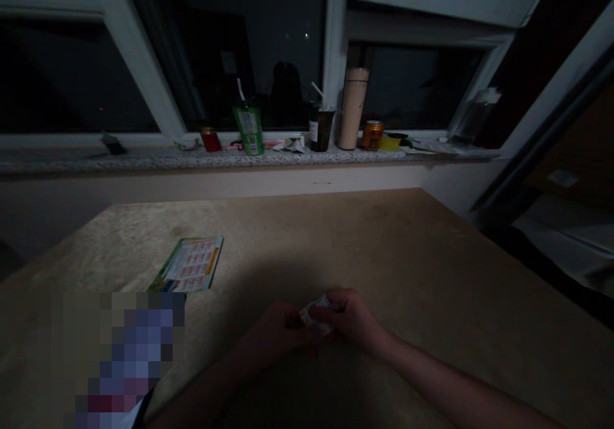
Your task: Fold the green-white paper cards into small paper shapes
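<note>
White window frame (pixel 336 45): largest item, spanning eleven to one o'clock from the hands, with dark panes.

Tan tabletop (pixel 384 237): broad, dimly lit, reaching from beneath the hands to the wall at twelve.

Speckled sill (pixel 158 158): long, stone-like, below the panes, bearing a row of small goods.

Printed card (pixel 192 259): flat on the tabletop at ten o'clock, well apart from both hands.

Tan flask (pixel 354 109): upright on the sill, between twelve and one.

Green cup (pixel 250 128): upright on the sill at eleven, with straw.

Left hand (pixel 278 328): at the packet's eight-to-nine o'clock side, forearm trailing toward half past seven. Fingers curled, thumb along the packet's lower edge; it appears to pinch that end, though shadow obscures the fingertips.

Right hand (pixel 355 319): at the packet's three o'clock side, forearm running out toward four, back of hand uppermost. Thumb laid across the packet's face, pressing it against the fingers behind.

Small packet (pixel 311 306): smallest item, pale, markings illegible. Placed between the two hands, in contact with both, neither hand nearer. Visible upper edge slants from eight toward two; full long axis uncertain, part being covered. Clearance above the tabletop cannot be told.
</note>
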`<state>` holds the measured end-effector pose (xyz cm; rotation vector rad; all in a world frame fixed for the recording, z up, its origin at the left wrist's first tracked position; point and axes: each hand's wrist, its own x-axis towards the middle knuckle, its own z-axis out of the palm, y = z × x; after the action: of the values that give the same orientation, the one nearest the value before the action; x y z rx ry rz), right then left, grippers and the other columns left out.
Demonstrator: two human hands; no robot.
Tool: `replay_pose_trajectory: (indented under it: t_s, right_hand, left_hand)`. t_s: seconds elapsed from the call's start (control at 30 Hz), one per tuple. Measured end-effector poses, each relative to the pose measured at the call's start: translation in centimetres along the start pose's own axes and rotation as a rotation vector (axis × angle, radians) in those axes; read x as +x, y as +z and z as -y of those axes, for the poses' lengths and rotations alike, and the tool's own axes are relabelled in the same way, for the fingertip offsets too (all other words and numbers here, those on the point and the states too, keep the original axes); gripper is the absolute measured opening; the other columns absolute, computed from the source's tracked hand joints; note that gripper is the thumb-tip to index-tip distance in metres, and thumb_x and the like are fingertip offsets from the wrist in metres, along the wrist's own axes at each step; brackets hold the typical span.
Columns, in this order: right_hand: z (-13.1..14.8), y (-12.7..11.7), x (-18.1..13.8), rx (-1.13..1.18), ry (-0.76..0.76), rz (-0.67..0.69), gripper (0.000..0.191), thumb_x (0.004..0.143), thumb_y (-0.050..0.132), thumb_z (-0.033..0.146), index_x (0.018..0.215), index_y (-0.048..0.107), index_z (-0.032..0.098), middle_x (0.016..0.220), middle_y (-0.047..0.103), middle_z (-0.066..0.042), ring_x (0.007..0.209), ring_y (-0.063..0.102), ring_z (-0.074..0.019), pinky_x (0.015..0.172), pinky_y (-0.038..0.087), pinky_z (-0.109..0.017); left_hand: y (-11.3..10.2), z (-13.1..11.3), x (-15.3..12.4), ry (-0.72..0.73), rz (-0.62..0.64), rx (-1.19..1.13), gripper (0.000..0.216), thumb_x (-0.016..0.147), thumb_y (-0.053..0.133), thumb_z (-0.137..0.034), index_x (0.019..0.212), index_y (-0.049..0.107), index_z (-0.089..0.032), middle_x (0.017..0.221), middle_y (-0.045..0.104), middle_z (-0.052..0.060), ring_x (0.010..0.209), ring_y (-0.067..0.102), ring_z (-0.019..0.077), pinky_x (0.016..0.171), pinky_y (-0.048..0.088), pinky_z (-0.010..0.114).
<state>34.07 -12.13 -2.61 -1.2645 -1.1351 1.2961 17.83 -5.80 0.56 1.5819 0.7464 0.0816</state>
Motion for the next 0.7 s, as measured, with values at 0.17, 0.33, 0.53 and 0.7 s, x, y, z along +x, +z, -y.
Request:
replay_pose_trajectory:
  t_s: [0.17, 0.33, 0.53, 0.7]
  right_hand:
    - [-0.16, -0.13, 0.17, -0.059, -0.091, -0.123, 0.055, 0.076, 0.055, 0.066, 0.057, 0.058, 0.014, 0.05, 0.047, 0.002, 0.047, 0.04, -0.0086, 0.042, 0.03, -0.02]
    - [-0.12, 0.28, -0.04, -0.141, -0.171, -0.216, 0.051, 0.079, 0.054, 0.059, 0.055, 0.057, 0.014, 0.051, 0.045, 0.001, 0.047, 0.038, -0.009, 0.042, 0.029, -0.021]
    - [-0.16, 0.55, -0.33, -0.208, -0.237, -0.315, 0.047, 0.082, 0.052, 0.052, 0.052, 0.051, 0.015, 0.051, 0.041, 0.001, 0.049, 0.037, -0.0095, 0.043, 0.028, -0.021]
    - [-0.05, -0.13, 0.28, -0.186, -0.185, -0.104, 0.045, 0.079, 0.056, 0.052, 0.053, 0.056, 0.015, 0.051, 0.044, 0.002, 0.048, 0.039, -0.0095, 0.044, 0.03, -0.021]
  left_hand:
    - [0.14, -0.48, -0.29, -0.033, -0.025, 0.017, 0.028, 0.069, 0.067, -0.043, 0.071, 0.068, -0.015, 0.065, 0.066, 0.0, 0.064, 0.062, 0.0194, 0.059, 0.043, 0.025]
    - [0.39, -0.47, -0.18, -0.034, -0.038, 0.05, 0.027, 0.071, 0.065, -0.043, 0.069, 0.067, -0.016, 0.064, 0.066, 0.0, 0.064, 0.062, 0.0196, 0.058, 0.041, 0.025]
    - [0.62, -0.35, -0.01, -0.008, -0.031, 0.067, 0.027, 0.071, 0.065, -0.042, 0.071, 0.068, -0.015, 0.064, 0.066, 0.0, 0.061, 0.06, 0.0174, 0.055, 0.038, 0.023]
    - [0.65, -0.13, -0.19, -0.006, -0.029, 0.097, 0.027, 0.07, 0.066, -0.041, 0.072, 0.07, -0.015, 0.063, 0.067, 0.0, 0.058, 0.06, 0.0175, 0.052, 0.036, 0.023]
